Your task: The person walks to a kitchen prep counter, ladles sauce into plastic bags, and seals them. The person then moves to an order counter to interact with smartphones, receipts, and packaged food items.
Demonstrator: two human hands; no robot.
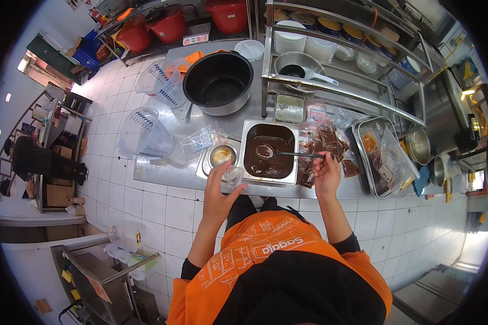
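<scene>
My left hand (pixel 218 192) holds a small clear plastic cup (pixel 233 175) between thumb and fingers, over the near edge of the steel pans. Beside it stands a round metal bowl (pixel 223 156) with brownish residue. My right hand (pixel 326 174) grips the dark handle of a spoon (pixel 265 151), whose bowl rests in thick dark brown sauce (pixel 252 162). The sauce partly fills a rectangular steel pan (pixel 297 142). Right of that pan lie several sealed plastic bags of brown sauce (pixel 327 140), close to my right hand.
A large black-lined pot (pixel 217 83) and measuring jugs (pixel 146 134) stand at the left. A steel rack (pixel 341 95) holds bowls and tubs behind. A metal tray (pixel 370 162) with plastic bags sits at the right. Another person (pixel 40 158) bends at a far-left counter.
</scene>
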